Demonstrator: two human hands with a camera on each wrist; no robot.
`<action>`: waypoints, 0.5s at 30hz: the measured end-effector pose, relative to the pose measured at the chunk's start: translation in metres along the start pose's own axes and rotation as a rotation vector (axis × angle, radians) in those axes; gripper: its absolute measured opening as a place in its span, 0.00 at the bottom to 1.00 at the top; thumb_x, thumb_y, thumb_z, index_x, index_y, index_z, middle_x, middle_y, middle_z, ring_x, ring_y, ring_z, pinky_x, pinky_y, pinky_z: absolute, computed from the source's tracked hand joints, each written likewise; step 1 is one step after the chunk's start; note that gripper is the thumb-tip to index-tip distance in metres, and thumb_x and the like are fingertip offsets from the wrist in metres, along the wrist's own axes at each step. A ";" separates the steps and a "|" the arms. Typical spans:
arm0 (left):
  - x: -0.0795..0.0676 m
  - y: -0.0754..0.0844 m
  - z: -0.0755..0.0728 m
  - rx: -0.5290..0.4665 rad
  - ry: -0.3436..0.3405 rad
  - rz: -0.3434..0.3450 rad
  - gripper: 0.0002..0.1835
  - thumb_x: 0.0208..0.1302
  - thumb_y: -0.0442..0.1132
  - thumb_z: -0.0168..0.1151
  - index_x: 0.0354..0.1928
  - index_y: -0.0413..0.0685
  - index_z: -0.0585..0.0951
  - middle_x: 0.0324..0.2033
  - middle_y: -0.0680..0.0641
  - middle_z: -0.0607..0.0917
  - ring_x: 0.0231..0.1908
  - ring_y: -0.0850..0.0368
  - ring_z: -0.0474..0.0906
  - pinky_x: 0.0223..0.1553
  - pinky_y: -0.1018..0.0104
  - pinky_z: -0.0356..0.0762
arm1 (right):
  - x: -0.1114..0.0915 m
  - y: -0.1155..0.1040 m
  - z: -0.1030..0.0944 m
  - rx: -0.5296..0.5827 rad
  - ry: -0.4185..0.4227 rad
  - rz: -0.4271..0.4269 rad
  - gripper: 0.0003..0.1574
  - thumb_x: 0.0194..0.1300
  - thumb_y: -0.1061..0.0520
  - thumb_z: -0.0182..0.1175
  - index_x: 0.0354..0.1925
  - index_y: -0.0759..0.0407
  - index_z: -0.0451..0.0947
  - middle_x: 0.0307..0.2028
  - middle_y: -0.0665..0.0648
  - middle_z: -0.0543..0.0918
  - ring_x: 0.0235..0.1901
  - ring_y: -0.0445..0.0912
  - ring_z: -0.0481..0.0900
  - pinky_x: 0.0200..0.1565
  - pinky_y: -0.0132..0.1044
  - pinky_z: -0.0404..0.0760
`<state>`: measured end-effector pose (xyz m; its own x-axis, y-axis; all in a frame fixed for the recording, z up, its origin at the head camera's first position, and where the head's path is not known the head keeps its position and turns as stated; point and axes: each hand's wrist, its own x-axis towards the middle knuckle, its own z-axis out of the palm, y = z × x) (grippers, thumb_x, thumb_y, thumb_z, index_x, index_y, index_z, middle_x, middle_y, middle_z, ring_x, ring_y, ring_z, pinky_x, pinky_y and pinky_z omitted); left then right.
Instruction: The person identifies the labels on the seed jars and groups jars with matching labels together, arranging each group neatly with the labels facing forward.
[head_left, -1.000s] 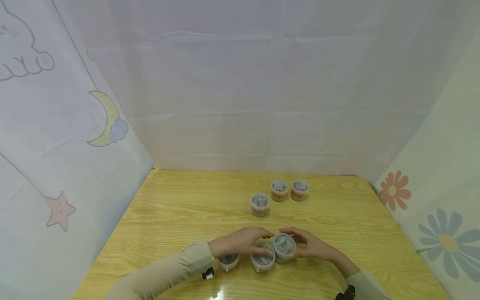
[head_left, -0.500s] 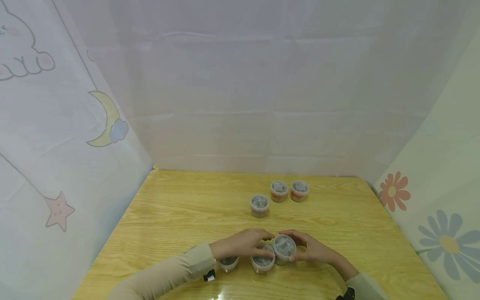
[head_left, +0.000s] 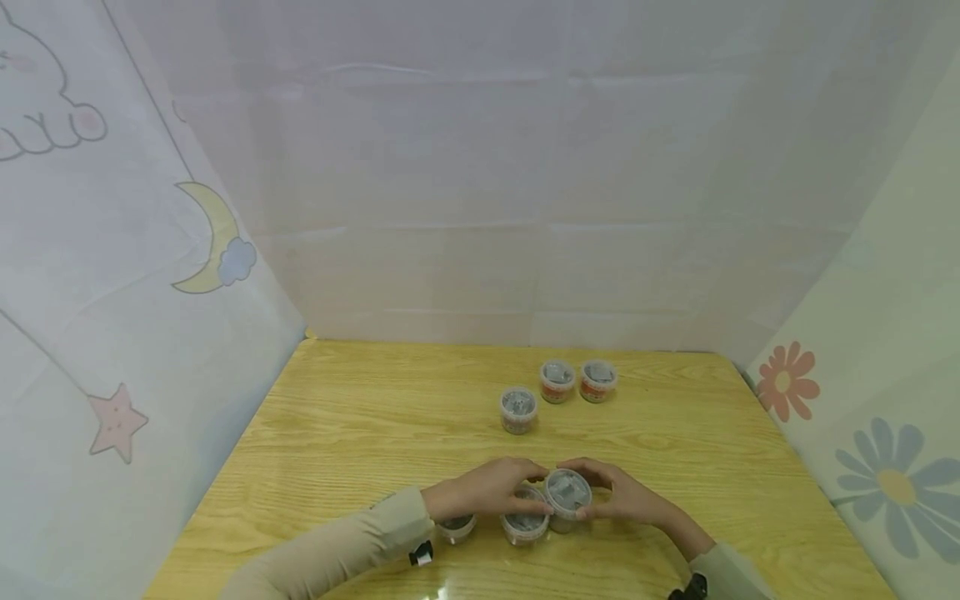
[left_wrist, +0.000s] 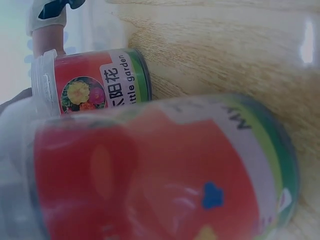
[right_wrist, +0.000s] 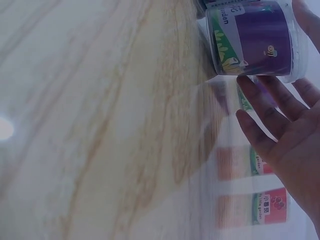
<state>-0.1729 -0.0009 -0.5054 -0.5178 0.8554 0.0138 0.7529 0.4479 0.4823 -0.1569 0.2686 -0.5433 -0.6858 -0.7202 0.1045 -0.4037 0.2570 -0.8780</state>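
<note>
Around a small plastic tub (head_left: 568, 492) with a clear lid, my right hand (head_left: 626, 497) curls, thumb at the front rim and fingers behind. The right wrist view shows the fingertips of that hand (right_wrist: 295, 132) at the side of a purple-labelled tub (right_wrist: 265, 40). My left hand (head_left: 491, 487) has its fingers extended, with the thumb across the lid of the middle tub (head_left: 525, 533) and the fingertips close to the right-hand tub. Partly hidden under the left wrist is another tub (head_left: 457, 530). The left wrist view has a blurred red tub (left_wrist: 185, 175) close up and a flower-pictured tub (left_wrist: 82, 80) beyond it.
Farther back on the wooden table (head_left: 360, 417) stand a single tub (head_left: 518, 410) and a pair, one tub (head_left: 557, 382) left of the other tub (head_left: 598, 382). A pale wall sheet (head_left: 450, 208) rises behind the table, with decorated sheets at both sides.
</note>
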 end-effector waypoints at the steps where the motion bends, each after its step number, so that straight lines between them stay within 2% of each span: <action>1: 0.000 0.000 0.000 -0.001 0.002 0.002 0.34 0.62 0.64 0.50 0.61 0.47 0.72 0.54 0.51 0.78 0.52 0.61 0.76 0.48 0.76 0.74 | 0.000 -0.001 0.000 0.002 0.001 -0.001 0.38 0.60 0.61 0.62 0.66 0.64 0.59 0.60 0.55 0.71 0.58 0.43 0.71 0.55 0.36 0.73; 7: 0.001 0.000 0.001 -0.031 0.022 -0.003 0.33 0.62 0.64 0.49 0.60 0.48 0.73 0.53 0.53 0.79 0.51 0.62 0.76 0.48 0.75 0.74 | 0.002 -0.002 0.000 -0.011 0.024 -0.004 0.38 0.60 0.61 0.62 0.65 0.63 0.60 0.60 0.55 0.72 0.58 0.43 0.71 0.55 0.38 0.74; 15: 0.004 -0.002 0.003 -0.082 0.063 -0.020 0.31 0.61 0.64 0.51 0.58 0.52 0.74 0.50 0.56 0.80 0.49 0.64 0.76 0.46 0.75 0.75 | 0.005 -0.005 -0.002 -0.026 0.066 0.017 0.36 0.59 0.59 0.64 0.64 0.56 0.64 0.58 0.55 0.74 0.56 0.41 0.73 0.54 0.36 0.74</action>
<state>-0.1752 0.0021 -0.5087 -0.5585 0.8275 0.0571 0.7079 0.4396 0.5529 -0.1594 0.2647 -0.5374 -0.7307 -0.6719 0.1212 -0.4069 0.2861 -0.8675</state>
